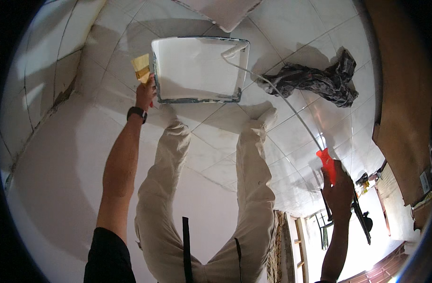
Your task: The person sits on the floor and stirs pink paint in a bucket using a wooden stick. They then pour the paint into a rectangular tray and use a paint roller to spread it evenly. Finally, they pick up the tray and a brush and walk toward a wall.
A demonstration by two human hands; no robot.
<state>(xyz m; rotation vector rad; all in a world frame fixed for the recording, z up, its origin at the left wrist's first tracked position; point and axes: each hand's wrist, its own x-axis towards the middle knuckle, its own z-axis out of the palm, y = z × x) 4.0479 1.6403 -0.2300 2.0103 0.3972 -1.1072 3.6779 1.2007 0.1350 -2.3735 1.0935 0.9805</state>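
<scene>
A paint tray with a dark, paint-smeared rim lies on the tiled floor, full of white paint. My left hand is closed around a wide paintbrush just left of the tray, its yellowish bristles pointing away from me. I cannot tell whether these fingers also touch the tray's rim. My right hand grips the red handle of a paint roller on the right. Its long, thin metal rod reaches across to the tray, where the small white roller head rests at the far right corner.
Right of the tray, a crumpled black plastic bag lies on the floor tiles. A pale flat-sided object stands beyond the tray. A tiled wall rises at the left, and a brown panel stands at the far right. My legs straddle the near side.
</scene>
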